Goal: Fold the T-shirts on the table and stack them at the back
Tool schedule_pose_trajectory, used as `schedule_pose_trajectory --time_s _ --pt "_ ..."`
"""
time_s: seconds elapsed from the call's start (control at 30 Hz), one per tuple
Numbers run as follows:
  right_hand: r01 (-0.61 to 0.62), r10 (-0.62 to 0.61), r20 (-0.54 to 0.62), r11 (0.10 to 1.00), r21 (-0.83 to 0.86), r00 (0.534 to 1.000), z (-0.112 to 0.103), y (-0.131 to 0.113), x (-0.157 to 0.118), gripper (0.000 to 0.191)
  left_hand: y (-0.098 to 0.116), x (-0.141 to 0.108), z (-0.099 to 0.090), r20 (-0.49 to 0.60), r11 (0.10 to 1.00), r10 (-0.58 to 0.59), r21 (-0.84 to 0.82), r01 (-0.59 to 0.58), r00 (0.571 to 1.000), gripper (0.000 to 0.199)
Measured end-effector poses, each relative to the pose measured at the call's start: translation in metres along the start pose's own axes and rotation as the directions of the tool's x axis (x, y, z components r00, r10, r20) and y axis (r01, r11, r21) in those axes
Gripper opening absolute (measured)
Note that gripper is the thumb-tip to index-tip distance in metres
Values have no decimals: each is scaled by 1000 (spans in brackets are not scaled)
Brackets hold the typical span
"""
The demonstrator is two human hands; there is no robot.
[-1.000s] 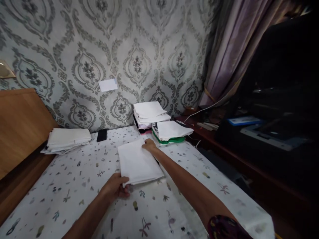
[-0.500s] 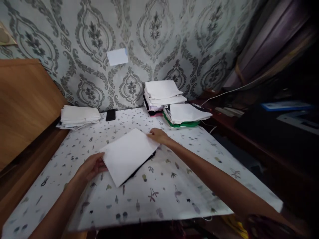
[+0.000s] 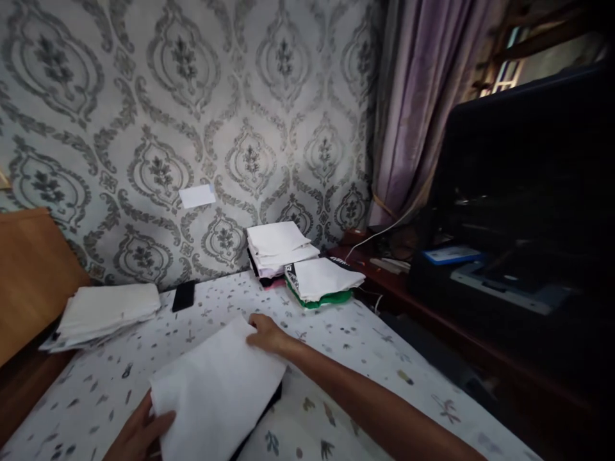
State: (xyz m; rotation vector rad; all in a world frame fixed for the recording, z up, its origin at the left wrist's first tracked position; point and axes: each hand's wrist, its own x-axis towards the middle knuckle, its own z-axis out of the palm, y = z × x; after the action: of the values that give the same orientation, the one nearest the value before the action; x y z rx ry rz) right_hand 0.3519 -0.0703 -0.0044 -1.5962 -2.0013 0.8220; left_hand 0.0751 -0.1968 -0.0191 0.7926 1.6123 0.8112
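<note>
A flat, folded white cloth (image 3: 218, 384) with a dark layer showing under its right edge lies tilted over the table, its near corner cut off by the frame. My left hand (image 3: 141, 432) grips its left edge, thumb on top and some fingers hidden beneath. At the far right corner, my right hand (image 3: 265, 334) pinches the edge between thumb and curled fingers. Beyond the right hand sits a stack of folded cloths (image 3: 327, 280), white on top and green below. Just behind it, a taller folded pile (image 3: 278, 240) stands against the wall.
Another white folded pile (image 3: 113, 307) lies at the left, beside a wooden panel (image 3: 38, 275). A black phone (image 3: 184, 296) rests near the wall. On the right are a dark bulky object (image 3: 519, 192), a white cable (image 3: 379, 229) and a purple curtain (image 3: 418, 96).
The camera view has swung up and to the right, so everything sits lower and farther left. Both hands keep hold of the white cloth, which now appears nearer to me.
</note>
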Motion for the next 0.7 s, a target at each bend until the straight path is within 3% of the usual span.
schedule_pose_trajectory --time_s 0.1,0.2,0.27,0.37,0.47,0.57,0.7 --pt "87 -51 -157 970 227 986 -39 21 -4 18 47 -4 25 18 978 152 -144 -148 988 80" --pt "161 -28 -353 921 354 935 -98 46 5 15 111 5 70 94 949 304 -120 -292 948 85" --pt "172 -5 -515 945 277 857 -143 62 20 14 158 23 105 152 897 440 -122 -425 885 81" --pt "106 -5 -645 987 118 764 -207 79 56 12 225 63 154 197 826 563 -145 -544 802 74" --pt "18 -10 -731 1000 3 682 -255 86 100 12 281 108 192 191 776 631 -149 -613 752 65" --pt "-99 12 -769 993 -67 639 -275 91 148 20 317 155 222 135 735 678 -83 -673 723 60" --pt "-277 144 -703 958 -78 696 -264 113 197 38 324 218 253 33 680 707 244 -692 706 54"
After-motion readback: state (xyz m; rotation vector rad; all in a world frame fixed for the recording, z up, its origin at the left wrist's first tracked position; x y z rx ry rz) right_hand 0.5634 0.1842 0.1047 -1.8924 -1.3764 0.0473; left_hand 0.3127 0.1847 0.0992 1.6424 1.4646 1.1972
